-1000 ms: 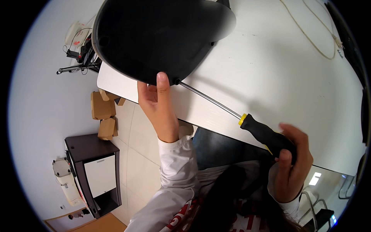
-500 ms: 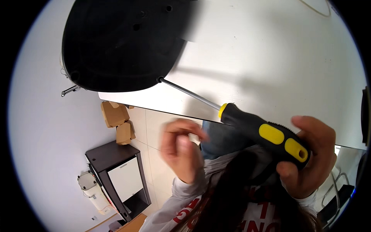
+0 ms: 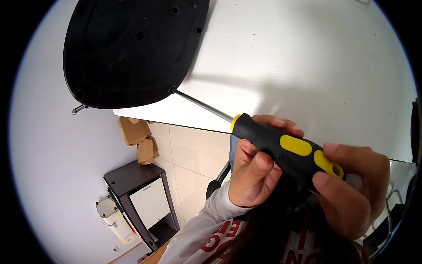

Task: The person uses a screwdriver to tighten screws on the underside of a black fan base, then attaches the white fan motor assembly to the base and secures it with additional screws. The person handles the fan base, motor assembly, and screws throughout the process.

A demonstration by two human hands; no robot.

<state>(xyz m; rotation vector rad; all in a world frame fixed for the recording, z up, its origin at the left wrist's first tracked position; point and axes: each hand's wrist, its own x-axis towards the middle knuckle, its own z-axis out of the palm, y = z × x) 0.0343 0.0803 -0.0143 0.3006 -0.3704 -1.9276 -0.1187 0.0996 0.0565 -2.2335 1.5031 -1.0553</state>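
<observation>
A screwdriver (image 3: pixel 268 136) with a black and yellow handle slants across the view. Its metal shaft ends in a hole near the lower right rim of a black rounded plastic panel (image 3: pixel 127 57), so the tip is hidden. My left hand (image 3: pixel 247 181) curls round the front of the handle from below, with the thumb on the near side and fingers on the far side. At the butt end, my right hand (image 3: pixel 358 193) pinches the handle between thumb and fingers. More round holes show in the panel's face.
The panel is over a white table (image 3: pixel 285 61). A chrome rod (image 3: pixel 80 109) sticks out below its left edge. Down on the floor at left are cardboard boxes (image 3: pixel 136 132) and a dark cabinet (image 3: pixel 134 176) with a white door.
My left hand, empty before, has moved right and closed round the screwdriver's handle. My right hand keeps its hold on the butt end. The panel appears slightly further left in view.
</observation>
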